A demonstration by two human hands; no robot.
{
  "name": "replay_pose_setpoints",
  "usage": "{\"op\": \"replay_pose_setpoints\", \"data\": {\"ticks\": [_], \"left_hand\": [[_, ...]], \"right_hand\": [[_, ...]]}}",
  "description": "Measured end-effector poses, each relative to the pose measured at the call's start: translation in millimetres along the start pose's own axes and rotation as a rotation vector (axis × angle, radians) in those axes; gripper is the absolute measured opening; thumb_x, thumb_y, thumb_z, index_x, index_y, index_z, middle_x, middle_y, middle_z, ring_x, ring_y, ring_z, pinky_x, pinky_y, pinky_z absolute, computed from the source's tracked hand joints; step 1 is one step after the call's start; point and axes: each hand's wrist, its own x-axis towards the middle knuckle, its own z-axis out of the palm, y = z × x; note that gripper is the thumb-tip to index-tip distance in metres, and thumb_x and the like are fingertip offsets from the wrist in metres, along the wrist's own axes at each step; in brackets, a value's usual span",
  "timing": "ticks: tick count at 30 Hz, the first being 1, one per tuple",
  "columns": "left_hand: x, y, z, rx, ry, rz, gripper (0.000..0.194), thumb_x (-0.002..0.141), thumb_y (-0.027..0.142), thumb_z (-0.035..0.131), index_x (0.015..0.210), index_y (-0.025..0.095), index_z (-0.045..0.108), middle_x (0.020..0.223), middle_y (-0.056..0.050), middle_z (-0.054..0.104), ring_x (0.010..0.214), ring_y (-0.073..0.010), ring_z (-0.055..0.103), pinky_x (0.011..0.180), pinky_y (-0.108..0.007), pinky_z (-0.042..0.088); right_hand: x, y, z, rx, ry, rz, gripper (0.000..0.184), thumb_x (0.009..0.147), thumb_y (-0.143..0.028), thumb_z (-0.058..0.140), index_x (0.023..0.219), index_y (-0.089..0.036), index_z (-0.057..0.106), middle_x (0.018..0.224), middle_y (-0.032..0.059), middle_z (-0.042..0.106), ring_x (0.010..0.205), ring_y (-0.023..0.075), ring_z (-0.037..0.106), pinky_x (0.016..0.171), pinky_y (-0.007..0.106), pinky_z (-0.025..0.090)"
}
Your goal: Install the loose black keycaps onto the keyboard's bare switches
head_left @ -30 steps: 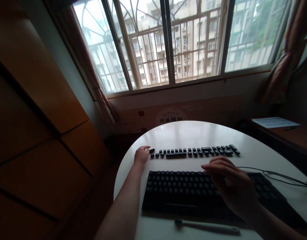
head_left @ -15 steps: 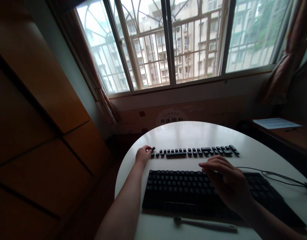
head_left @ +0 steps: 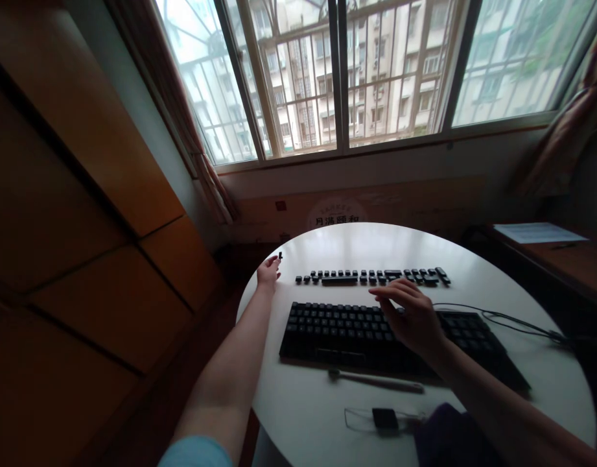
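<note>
My left hand (head_left: 269,271) reaches to the far left part of the white round table (head_left: 298,415), its fingers closed on a small black keycap (head_left: 280,255) held up by the fingertips. To its right lie two rows of loose black keycaps (head_left: 339,280), among them a long bar-shaped one. My right hand (head_left: 411,311) hovers over the black keyboard (head_left: 337,327), hiding part of it. Its fingers are loosely stretched, with nothing visible between them. The near strip of the keyboard has no keycaps on it.
A thin brush (head_left: 376,381) lies in front of the keyboard. Nearer stands a wire tool with a black middle (head_left: 386,420), beside a dark purple item (head_left: 448,434). A cable (head_left: 507,318) runs off right. Wooden cabinets (head_left: 98,246) stand left; paper (head_left: 538,232) lies on a desk.
My left hand has moved away from the keycap rows, outward to the table's left edge, with the keycap. The view has shifted, showing the wire tool and purple item.
</note>
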Motion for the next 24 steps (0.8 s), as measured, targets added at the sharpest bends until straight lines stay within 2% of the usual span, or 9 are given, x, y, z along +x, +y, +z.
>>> {"op": "replay_pose_setpoints", "data": {"ticks": [2, 4, 8, 9, 11, 14, 18, 21, 24], "left_hand": [[-5.1, 21.2, -14.6, -0.045, -0.022, 0.049, 0.035, 0.096, 0.035, 0.060, 0.125, 0.016, 0.058, 0.123, -0.010, 0.060, 0.103, -0.0229, 0.063, 0.086, -0.043, 0.055], [-20.4, 41.6, -33.3, -0.073, -0.065, 0.140, 0.036, 0.092, 0.040, 0.063, 0.119, 0.015, 0.064, 0.110, -0.009, 0.068, 0.092, -0.0200, 0.066, 0.078, -0.035, 0.056], [-86.0, 60.2, -69.7, -0.051, -0.205, 0.336, 0.033, 0.072, 0.042, 0.082, 0.092, 0.017, 0.075, 0.095, -0.007, 0.073, 0.085, -0.0198, 0.065, 0.075, -0.030, 0.054], [-105.7, 57.8, -76.4, -0.020, -0.256, 0.387, 0.028, 0.073, 0.040, 0.082, 0.088, 0.018, 0.076, 0.096, -0.007, 0.073, 0.084, -0.0197, 0.065, 0.074, -0.030, 0.054], [-141.4, 45.1, -86.0, 0.131, -0.365, 0.562, 0.021, 0.085, 0.038, 0.071, 0.093, 0.020, 0.076, 0.099, -0.008, 0.073, 0.082, -0.0179, 0.065, 0.074, -0.030, 0.054], [-175.4, 15.1, -94.0, 0.181, -0.318, 0.579, 0.019, 0.090, 0.035, 0.064, 0.096, 0.020, 0.074, 0.099, -0.008, 0.072, 0.078, -0.0167, 0.065, 0.071, -0.029, 0.056], [-187.0, -16.9, -99.5, 0.230, -0.279, 0.568, 0.014, 0.091, 0.028, 0.064, 0.096, 0.021, 0.074, 0.099, -0.007, 0.072, 0.083, -0.0179, 0.066, 0.074, -0.030, 0.057], [-186.3, -25.8, -99.1, 0.246, -0.278, 0.589, 0.012, 0.089, 0.024, 0.065, 0.095, 0.021, 0.075, 0.097, -0.007, 0.073, 0.083, -0.0183, 0.067, 0.075, -0.031, 0.058], [-186.5, -27.5, -94.6, 0.241, -0.298, 0.613, 0.013, 0.088, 0.021, 0.064, 0.093, 0.021, 0.076, 0.095, -0.007, 0.073, 0.082, -0.0183, 0.068, 0.073, -0.029, 0.058]], "right_hand": [[-0.6, 1.7, 1.1, -0.003, -0.020, 0.009, 0.022, 0.091, -0.018, 0.057, 0.103, -0.025, 0.073, 0.079, 0.0031, 0.070, 0.073, 0.0190, 0.062, 0.070, 0.036, 0.052], [-1.3, 3.6, 2.3, -0.005, -0.070, 0.029, 0.021, 0.091, -0.018, 0.056, 0.102, -0.024, 0.073, 0.081, 0.0037, 0.070, 0.076, 0.0193, 0.063, 0.071, 0.036, 0.053], [-2.9, 3.2, 5.0, 0.022, -0.259, 0.048, 0.021, 0.091, -0.015, 0.056, 0.099, -0.022, 0.073, 0.088, 0.0054, 0.072, 0.082, 0.0193, 0.065, 0.073, 0.035, 0.054], [-3.3, 1.2, 5.8, 0.038, -0.306, 0.036, 0.021, 0.090, -0.015, 0.055, 0.100, -0.022, 0.073, 0.089, 0.0058, 0.072, 0.083, 0.0191, 0.065, 0.074, 0.034, 0.054], [-4.0, -5.5, 8.1, 0.066, -0.377, -0.005, 0.023, 0.090, -0.013, 0.055, 0.100, -0.022, 0.073, 0.089, 0.0064, 0.072, 0.084, 0.0189, 0.065, 0.073, 0.033, 0.054], [-5.4, -20.1, 14.2, 0.097, -0.444, -0.071, 0.025, 0.090, -0.011, 0.054, 0.101, -0.022, 0.073, 0.089, 0.0064, 0.073, 0.083, 0.0186, 0.065, 0.071, 0.032, 0.054], [-8.8, -40.7, 30.9, 0.084, -0.536, -0.124, 0.025, 0.087, -0.010, 0.055, 0.098, -0.024, 0.074, 0.084, 0.0040, 0.073, 0.079, 0.0180, 0.063, 0.071, 0.031, 0.051], [-8.4, -50.3, 49.4, 0.032, -0.665, -0.103, 0.025, 0.084, -0.011, 0.059, 0.097, -0.025, 0.075, 0.084, 0.0021, 0.074, 0.077, 0.0176, 0.063, 0.073, 0.030, 0.049], [-1.1, -51.4, 70.9, -0.010, -0.739, -0.040, 0.026, 0.083, -0.013, 0.062, 0.101, -0.027, 0.074, 0.091, 0.0012, 0.075, 0.085, 0.0188, 0.065, 0.076, 0.029, 0.048]]}}
